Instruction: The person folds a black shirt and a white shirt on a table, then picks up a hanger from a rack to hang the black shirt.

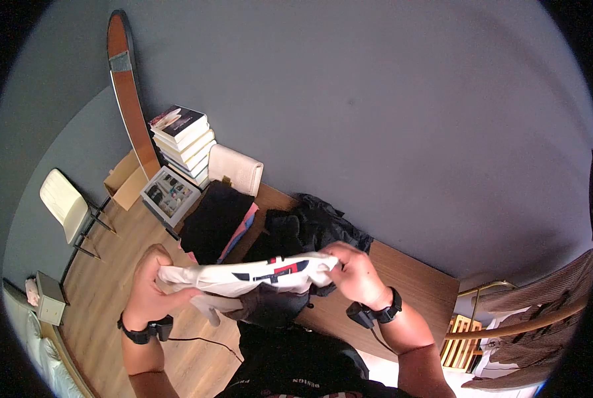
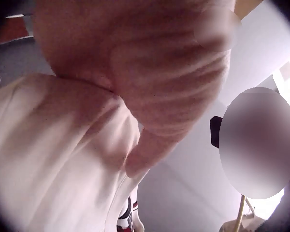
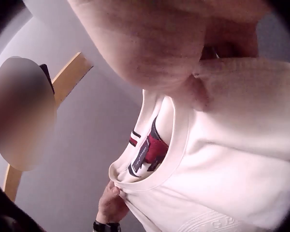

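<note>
A cream crew-neck shirt [image 1: 217, 280] is stretched between both hands in front of the body. My left hand [image 1: 152, 288] grips the shirt at one shoulder, its thumb lying along the cloth in the left wrist view. The opposite shoulder is pinched by my right hand [image 1: 359, 273], whose fingertips are partly hidden in the folds. The right wrist view shows the round collar [image 3: 176, 159] hanging between the hands, with a dark and red neck label [image 3: 145, 153] inside and raised lettering on the front.
Below the shirt is a brown table [image 1: 409, 278] with a dark crumpled garment [image 1: 309, 222] and folded dark clothes [image 1: 213, 215]. Stacked books [image 1: 183, 142], a pale pink purse [image 1: 237, 171] and a framed picture [image 1: 170, 196] stand toward the left. Clothes [image 1: 535, 318] hang at the right.
</note>
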